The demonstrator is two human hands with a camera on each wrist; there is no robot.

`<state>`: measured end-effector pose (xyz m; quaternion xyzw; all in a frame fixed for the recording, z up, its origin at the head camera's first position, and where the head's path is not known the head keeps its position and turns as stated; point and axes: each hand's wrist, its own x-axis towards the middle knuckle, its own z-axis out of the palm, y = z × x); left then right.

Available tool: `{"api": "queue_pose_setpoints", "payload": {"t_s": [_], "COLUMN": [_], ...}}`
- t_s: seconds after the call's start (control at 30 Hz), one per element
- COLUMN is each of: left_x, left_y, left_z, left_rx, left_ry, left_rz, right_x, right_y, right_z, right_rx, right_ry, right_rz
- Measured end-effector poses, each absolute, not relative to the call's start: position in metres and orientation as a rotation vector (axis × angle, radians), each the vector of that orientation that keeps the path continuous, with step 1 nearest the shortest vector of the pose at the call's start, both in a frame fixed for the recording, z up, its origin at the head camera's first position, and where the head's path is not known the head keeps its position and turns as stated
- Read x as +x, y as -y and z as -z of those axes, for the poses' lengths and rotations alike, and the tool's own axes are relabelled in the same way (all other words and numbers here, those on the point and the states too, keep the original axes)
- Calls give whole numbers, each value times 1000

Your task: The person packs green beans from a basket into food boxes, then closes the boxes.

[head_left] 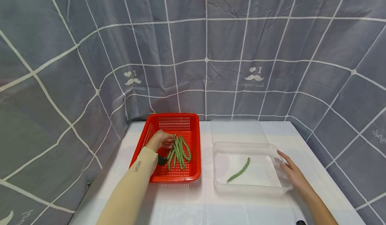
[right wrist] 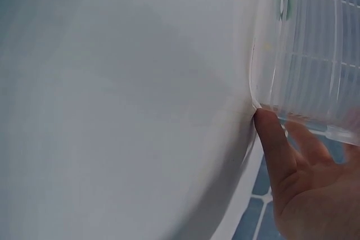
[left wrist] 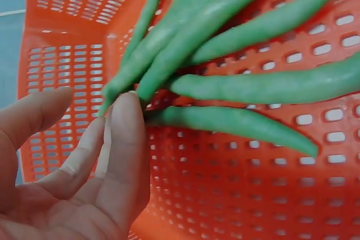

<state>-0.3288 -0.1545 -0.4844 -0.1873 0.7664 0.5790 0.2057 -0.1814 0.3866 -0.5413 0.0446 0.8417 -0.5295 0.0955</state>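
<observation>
Several green beans [head_left: 181,153] lie in a red basket [head_left: 196,148]; one single bean [head_left: 239,172] lies in a clear container [head_left: 260,173]. Left hand [head_left: 161,140]: thumb apart, fingertips touching bean ends, grip unclosed. Right hand [head_left: 291,171]: fingers extended against the container's side wall, grasping nothing.

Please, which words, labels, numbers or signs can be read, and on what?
"Lets Slim": on the left sleeve, second word's spelling uncertain.
"I", with a heart and moustache: on the gray curtain.
"love simple", mirrored: under the moustache, same curtain.
Other curtain prints near the edges: too unclear to read.
</observation>
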Motion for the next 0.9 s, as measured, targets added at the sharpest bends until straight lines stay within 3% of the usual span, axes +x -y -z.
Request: {"api": "queue_pose_setpoints", "payload": {"t_s": [0.57, 0.9], "left_x": [-326, -334], "left_y": [156, 153], "left_z": [496, 506], "left_rx": [-591, -635], "left_ry": [-2205, -2482], "left_rz": [-1622, -1353], "right_x": [-182, -184], "right_y": [-385, -388], "right_z": [540, 541], "right_rx": [175, 180], "right_ry": [-2483, -2494], "right_rz": [1559, 1548]}}
